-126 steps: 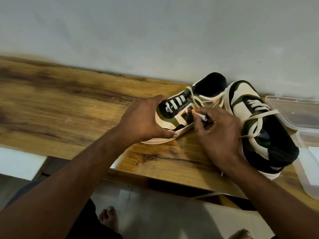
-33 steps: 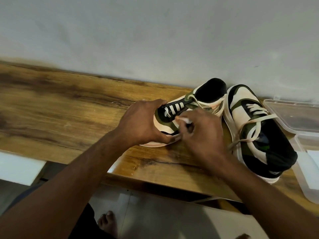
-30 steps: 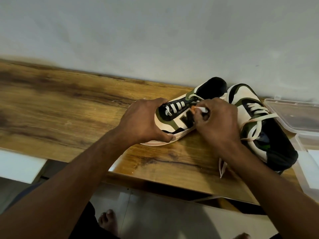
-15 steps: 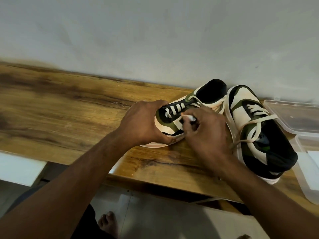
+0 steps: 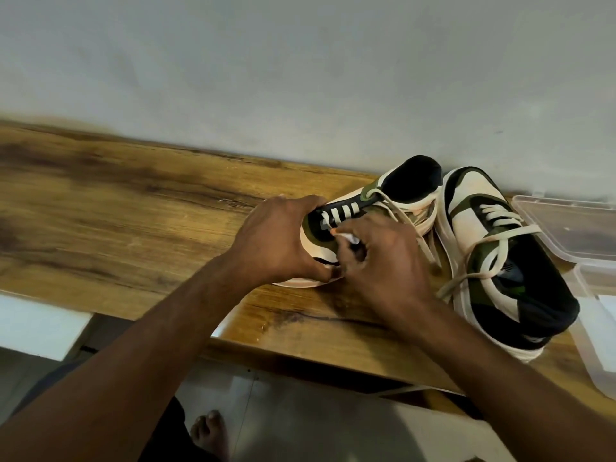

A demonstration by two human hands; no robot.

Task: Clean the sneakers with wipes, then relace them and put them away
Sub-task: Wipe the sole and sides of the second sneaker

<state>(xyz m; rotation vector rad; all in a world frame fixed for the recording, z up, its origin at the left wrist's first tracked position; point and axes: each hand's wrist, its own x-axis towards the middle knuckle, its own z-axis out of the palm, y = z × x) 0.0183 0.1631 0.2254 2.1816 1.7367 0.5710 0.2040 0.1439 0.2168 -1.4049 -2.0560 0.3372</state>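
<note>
Sneaker [image 5: 336, 228]: cream/olive/black, laces loose, L hand [image 5: 280, 238] round toe.

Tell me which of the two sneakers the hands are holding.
The left sneaker: the left hand grips its toe, the right hand rubs its side with a wipe. The right sneaker lies untouched.

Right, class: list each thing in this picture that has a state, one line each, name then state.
left hand: grips the near sneaker's toe
right hand: pinches a small white wipe
near sneaker: on its sole, partly laced, lace ends loose
far sneaker: lying on the table, laces untied
clear plastic box: open
</note>
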